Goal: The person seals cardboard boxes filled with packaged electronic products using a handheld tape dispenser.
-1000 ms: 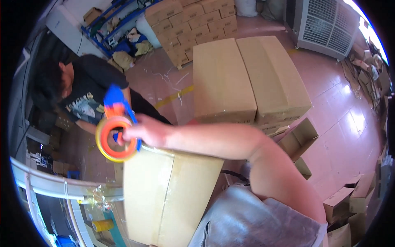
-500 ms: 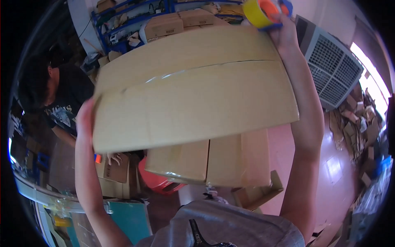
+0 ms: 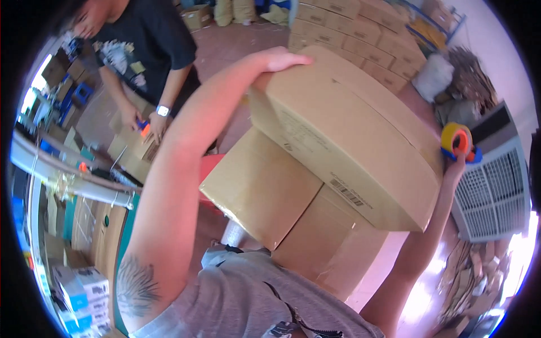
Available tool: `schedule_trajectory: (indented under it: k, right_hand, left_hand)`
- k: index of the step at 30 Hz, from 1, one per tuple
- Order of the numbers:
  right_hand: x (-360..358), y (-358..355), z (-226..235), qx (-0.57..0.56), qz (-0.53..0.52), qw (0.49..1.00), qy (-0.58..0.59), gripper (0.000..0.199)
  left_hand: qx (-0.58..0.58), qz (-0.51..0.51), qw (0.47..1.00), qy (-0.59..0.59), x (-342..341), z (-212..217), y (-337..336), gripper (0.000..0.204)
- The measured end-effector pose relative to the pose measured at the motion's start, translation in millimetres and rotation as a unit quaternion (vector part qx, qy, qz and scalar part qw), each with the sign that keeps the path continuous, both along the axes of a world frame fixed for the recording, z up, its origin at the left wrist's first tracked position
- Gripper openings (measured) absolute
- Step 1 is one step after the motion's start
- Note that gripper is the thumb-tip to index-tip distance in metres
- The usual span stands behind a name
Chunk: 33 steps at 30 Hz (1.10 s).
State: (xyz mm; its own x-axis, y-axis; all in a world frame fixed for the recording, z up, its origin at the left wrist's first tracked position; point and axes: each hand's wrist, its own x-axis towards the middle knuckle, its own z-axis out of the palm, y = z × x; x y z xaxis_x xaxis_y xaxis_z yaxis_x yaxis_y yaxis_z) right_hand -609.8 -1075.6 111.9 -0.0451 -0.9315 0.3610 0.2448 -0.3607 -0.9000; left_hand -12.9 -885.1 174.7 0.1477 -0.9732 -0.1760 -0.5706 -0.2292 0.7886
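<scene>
A large taped cardboard box [image 3: 360, 135] is tilted over another closed cardboard box [image 3: 265, 180], its printed side toward me. My left hand [image 3: 284, 59] grips its far left corner, thumb lying along the top edge. At the right end, my right hand [image 3: 457, 162] is closed round a blue and orange tape dispenser [image 3: 462, 141] loaded with a yellow roll. My right forearm runs close along that end of the upper box. Whether the upper box rests fully on the lower one cannot be made out.
A co-worker [image 3: 146, 50] stands at the left, hands on a small carton with another tape dispenser [image 3: 145, 129]. Stacked cartons [image 3: 360, 34] rise behind. An air cooler with a grille [image 3: 493, 186] and flattened cardboard [image 3: 468, 276] are at right; a white rail [image 3: 73, 174] crosses at left.
The view has swung left. The upper box has come down and tilted, so its printed side now shows. My left hand has shifted from its left side to the far corner.
</scene>
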Motion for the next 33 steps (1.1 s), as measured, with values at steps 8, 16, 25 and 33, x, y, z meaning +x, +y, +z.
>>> schedule_trajectory:
  k: [8,16,25,33]
  right_hand:
    - [280,-13,11,-0.014,0.265,0.964,0.014,0.057]
    - [522,121,-35,0.005,0.515,0.856,0.048,0.058]
    - [495,277,-58,0.012,0.514,0.857,0.024,0.058]
    - [440,539,-81,0.137,0.410,0.902,0.010,0.061]
  left_hand:
    - [-0.279,0.019,0.877,-0.391,-51,23,39,0.032]
    - [-0.786,-0.080,0.601,-0.122,-194,-73,227,0.023]
    - [-0.072,0.490,0.866,-0.068,-171,-240,596,0.026]
    - [0.001,0.514,0.858,0.015,-110,-334,762,0.031]
